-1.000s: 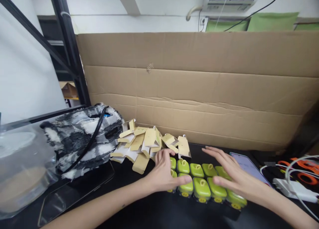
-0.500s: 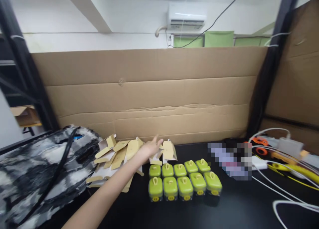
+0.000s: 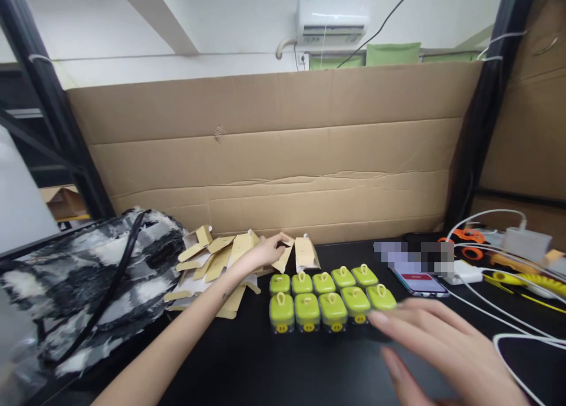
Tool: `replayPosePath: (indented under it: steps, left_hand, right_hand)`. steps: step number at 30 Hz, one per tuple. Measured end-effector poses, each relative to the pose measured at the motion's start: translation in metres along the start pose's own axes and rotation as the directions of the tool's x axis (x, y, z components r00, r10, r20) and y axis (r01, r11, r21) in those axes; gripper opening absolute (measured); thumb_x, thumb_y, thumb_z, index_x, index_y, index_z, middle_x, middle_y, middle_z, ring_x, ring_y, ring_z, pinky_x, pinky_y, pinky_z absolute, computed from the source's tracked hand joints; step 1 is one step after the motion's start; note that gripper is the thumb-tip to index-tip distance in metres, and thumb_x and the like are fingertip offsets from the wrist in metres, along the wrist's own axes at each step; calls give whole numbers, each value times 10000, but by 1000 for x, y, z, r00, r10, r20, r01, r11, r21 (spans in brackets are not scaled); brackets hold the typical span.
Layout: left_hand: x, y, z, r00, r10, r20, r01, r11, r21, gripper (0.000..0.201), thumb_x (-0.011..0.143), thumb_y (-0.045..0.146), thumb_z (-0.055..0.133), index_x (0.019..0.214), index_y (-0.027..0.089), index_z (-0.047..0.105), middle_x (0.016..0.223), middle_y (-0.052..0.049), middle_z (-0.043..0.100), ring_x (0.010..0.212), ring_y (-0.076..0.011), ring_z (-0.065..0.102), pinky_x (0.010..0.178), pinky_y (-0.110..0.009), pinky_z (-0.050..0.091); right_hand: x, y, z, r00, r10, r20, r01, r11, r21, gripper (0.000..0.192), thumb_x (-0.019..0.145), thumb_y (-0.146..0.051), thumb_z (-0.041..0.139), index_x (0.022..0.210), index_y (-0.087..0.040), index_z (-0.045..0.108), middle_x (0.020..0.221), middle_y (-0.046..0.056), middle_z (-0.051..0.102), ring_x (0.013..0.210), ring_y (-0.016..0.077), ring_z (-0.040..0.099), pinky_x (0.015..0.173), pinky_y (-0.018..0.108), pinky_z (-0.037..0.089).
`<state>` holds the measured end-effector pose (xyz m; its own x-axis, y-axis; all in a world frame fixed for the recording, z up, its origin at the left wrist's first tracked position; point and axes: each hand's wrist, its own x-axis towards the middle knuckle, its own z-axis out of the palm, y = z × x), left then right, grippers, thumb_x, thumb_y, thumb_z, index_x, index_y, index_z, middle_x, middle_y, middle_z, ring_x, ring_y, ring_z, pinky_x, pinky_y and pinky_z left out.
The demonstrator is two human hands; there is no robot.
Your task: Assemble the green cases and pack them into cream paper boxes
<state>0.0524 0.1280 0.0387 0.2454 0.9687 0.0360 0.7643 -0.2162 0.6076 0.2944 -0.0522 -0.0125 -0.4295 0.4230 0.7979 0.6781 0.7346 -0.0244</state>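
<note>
My left hand (image 3: 270, 250) reaches to the back of the black table, its fingers closed on a small flattened-looking yellowish cardboard box (image 3: 284, 260). To its left lies a pile of opened boxes (image 3: 225, 256) with white insides; another small box (image 3: 305, 253) stands just to its right. My right hand (image 3: 446, 344) is at the lower right, fingers apart and holding nothing, with its fingertips beside the front right green-lidded case (image 3: 381, 298). Several such cases with loop handles and clear lower parts stand in two rows, including one at the front left (image 3: 282, 312).
A black-and-white patterned bag (image 3: 119, 276) with a dark strap sits at the left. A phone (image 3: 420, 282), white cables (image 3: 481, 329), a charger (image 3: 526, 241) and orange and yellow tools (image 3: 469, 244) lie at the right. A cardboard panel (image 3: 274, 158) closes off the back.
My left hand has closed on a small box and drawn slightly left. My right hand has come into view from the lower right. The camera view has shifted a little.
</note>
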Motion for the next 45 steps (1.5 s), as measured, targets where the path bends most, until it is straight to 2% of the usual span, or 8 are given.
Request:
replayPosePath:
  steps: [4,10,14,17,20,24,39,45]
  left_hand:
    - [-40,-6,-4,968,192,-163,-207,975,-77,403,935,270,543,1327,216,467,1363,-98,502,1188,-268,528,1003,-493,431]
    - [-112,-14,19,919,316,-235,-370,896,-244,442,978,277,290,1408,285,395,1530,7,338,1437,-216,221,1189,-436,173]
    - [-131,-24,41,911,360,-200,-411,824,-391,519,955,373,378,1459,297,279,1505,-41,368,1345,-235,409,1106,-420,371]
    - [-135,-29,54,921,357,-157,-366,655,-661,737,905,395,517,1497,307,88,1493,-108,332,1177,-236,565,989,-409,489]
    - [-136,-31,60,932,341,-124,-280,461,-842,704,829,329,672,1422,309,292,1456,-105,358,1088,-223,604,962,-397,495]
    - [-137,-29,63,938,309,-156,-262,338,-904,498,780,245,743,1206,317,495,1322,-30,504,1022,-183,617,884,-321,512]
    - [-142,-32,67,928,351,-123,-235,296,-926,294,884,309,650,1131,332,492,1130,3,628,1033,-178,641,888,-326,499]
    - [-143,-36,70,914,389,-112,-263,361,-895,502,804,239,745,1185,366,443,1136,0,626,1056,-205,613,960,-421,455]
  right_hand:
    - [29,7,40,997,67,38,-69,997,44,526,877,-157,497,1354,-316,343,1182,86,633,1083,261,636,872,423,548]
    - [41,9,81,990,62,128,-79,987,139,781,830,-247,625,1453,-301,156,1483,160,228,1352,345,376,1013,520,455]
    - [39,9,84,993,4,122,-24,987,162,760,823,-167,601,1437,-360,195,1480,117,242,1363,332,359,1029,527,434]
    - [28,8,83,993,-18,113,-4,981,194,731,843,-157,570,1438,-350,190,1471,122,257,1361,319,361,1018,513,446]
    - [18,7,82,994,-35,106,9,972,233,729,856,-224,608,1445,-319,189,1466,134,259,1364,315,347,1034,502,433]
    - [13,3,82,993,-72,93,41,953,300,754,860,-270,643,1455,-283,180,1494,132,228,1387,295,300,1069,472,403]
    - [13,-10,79,997,-28,70,-9,877,480,394,891,-16,500,1171,-278,411,1500,71,214,1385,256,305,1090,444,382]
    - [12,-11,77,995,-24,96,-24,882,471,355,886,-5,491,1140,-249,442,1494,77,219,1388,253,290,1110,416,357]
